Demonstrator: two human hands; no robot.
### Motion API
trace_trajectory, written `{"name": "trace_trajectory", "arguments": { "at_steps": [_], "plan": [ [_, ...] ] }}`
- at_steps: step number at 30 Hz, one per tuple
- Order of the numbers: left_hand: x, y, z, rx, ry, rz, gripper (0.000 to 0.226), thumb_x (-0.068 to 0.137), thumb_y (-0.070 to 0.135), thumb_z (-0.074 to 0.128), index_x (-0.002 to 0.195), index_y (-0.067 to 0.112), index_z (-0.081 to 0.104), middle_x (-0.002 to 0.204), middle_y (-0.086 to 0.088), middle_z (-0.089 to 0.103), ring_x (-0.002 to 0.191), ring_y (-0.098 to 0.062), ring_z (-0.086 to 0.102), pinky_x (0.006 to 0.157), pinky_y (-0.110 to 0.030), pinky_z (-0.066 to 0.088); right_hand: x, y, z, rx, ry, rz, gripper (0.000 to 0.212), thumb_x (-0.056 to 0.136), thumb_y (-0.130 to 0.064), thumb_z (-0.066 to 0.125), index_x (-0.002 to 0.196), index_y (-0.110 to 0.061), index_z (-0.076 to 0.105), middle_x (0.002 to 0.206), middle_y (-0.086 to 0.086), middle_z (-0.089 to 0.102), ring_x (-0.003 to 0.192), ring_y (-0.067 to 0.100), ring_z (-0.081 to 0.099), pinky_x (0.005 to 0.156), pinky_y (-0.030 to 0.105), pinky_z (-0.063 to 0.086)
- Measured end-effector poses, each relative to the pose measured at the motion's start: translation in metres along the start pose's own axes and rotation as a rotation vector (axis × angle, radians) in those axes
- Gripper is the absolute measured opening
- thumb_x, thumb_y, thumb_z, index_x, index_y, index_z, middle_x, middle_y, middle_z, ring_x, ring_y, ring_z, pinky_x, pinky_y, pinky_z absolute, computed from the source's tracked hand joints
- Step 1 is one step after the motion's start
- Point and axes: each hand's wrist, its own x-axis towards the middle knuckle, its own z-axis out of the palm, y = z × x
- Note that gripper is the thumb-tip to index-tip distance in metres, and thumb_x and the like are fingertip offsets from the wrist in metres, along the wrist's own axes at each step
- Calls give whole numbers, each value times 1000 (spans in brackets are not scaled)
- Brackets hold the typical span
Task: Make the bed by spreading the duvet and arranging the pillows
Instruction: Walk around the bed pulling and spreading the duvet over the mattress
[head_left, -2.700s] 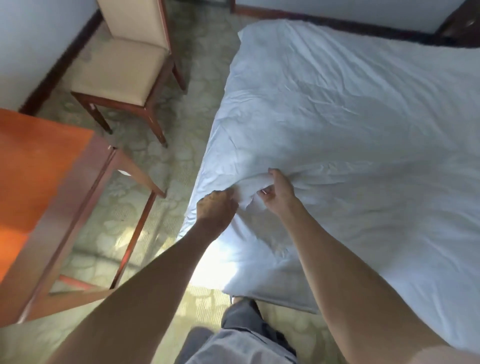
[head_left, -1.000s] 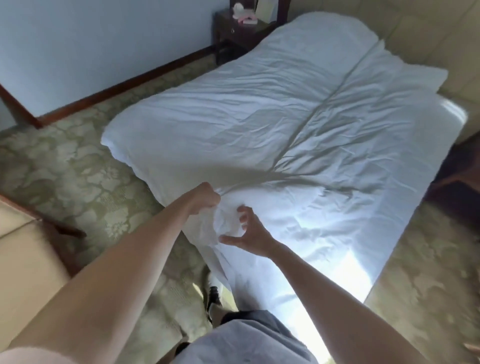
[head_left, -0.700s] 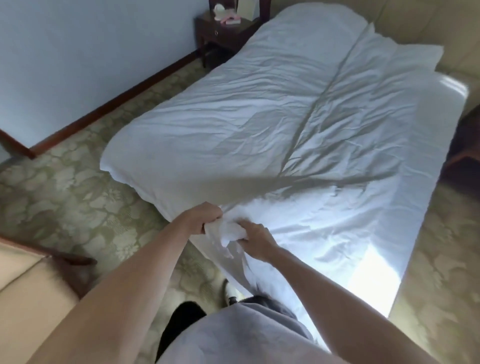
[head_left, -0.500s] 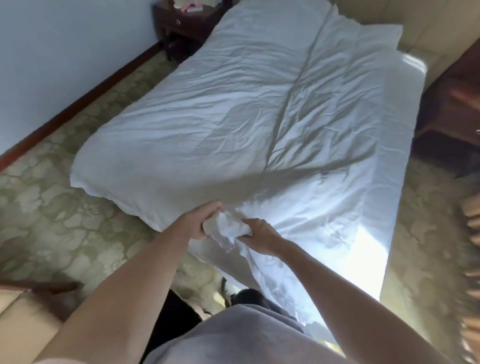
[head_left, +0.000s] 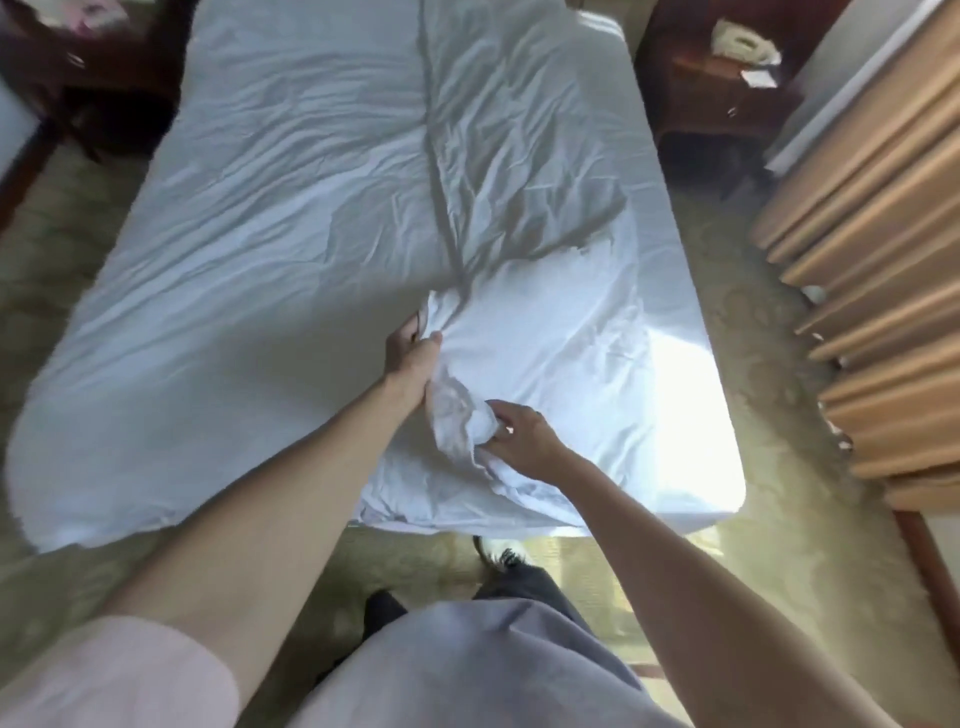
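A white, wrinkled duvet (head_left: 291, 218) covers the bed from the foot up to the head, with a long crease running down its middle. Its left side hangs out past the mattress over the carpet. At the foot, my left hand (head_left: 410, 348) pinches a fold of the duvet at the centre crease. My right hand (head_left: 519, 436) grips a bunched lump of the same fabric just below it, close to the foot edge. The white mattress sheet (head_left: 691, 415) shows along the bed's right side. No pillow is clearly visible.
A dark wooden nightstand (head_left: 722, 88) with a telephone stands right of the bed's head, another dark table (head_left: 78, 62) at the left. Tan curtains (head_left: 878, 270) hang along the right. Patterned green carpet (head_left: 769, 519) surrounds the bed. My legs are at the foot.
I have stepped from the bed's corner to the middle of its foot. My left hand has reached further up the crease while my right keeps the bunched fabric.
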Motion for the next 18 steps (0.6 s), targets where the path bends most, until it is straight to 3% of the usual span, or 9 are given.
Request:
{"name": "trace_trajectory", "arguments": {
  "at_steps": [2,4,5,8,13,18],
  "plan": [
    [12,-17,-36,164,-29,-57,18,76,3,57,90,10,66,80,-1,58,77,-16,52,57,-16,40,9,-12,31,-79,-127,-1,52,83,-21,73,133,-19,58,122,0,67,115,15,61,97,31,47],
    [19,-33,-70,312,-88,-188,50,69,13,58,118,12,62,101,-11,64,92,-27,63,67,-28,49,17,-23,52,-99,-189,46,49,88,-15,69,135,-16,55,128,7,63,118,19,60,102,35,46],
    [18,-38,-85,397,-142,-233,57,69,16,60,126,12,59,111,-15,63,101,-32,63,75,-34,52,20,-28,57,-71,-170,80,42,89,-14,66,131,-15,59,123,9,65,110,19,63,100,34,49],
    [7,-44,-118,626,-350,-293,5,83,17,59,84,16,63,92,-13,61,86,-26,57,73,-32,45,26,-38,61,-58,-112,181,22,91,-13,59,111,-12,68,99,8,70,80,16,60,79,30,53],
    [6,-56,-161,755,-560,-326,21,98,16,49,98,5,67,89,-11,66,71,-22,61,64,-31,47,36,-47,57,-159,-211,341,9,92,-12,56,94,-12,65,80,11,70,59,15,64,46,21,48],
    [21,-45,-211,853,-524,-240,22,96,17,44,103,7,63,97,-10,69,72,-20,63,58,-28,46,62,-94,77,-232,-243,304,12,94,-13,52,94,-9,63,82,13,72,60,17,66,48,21,50]
  ]
}}
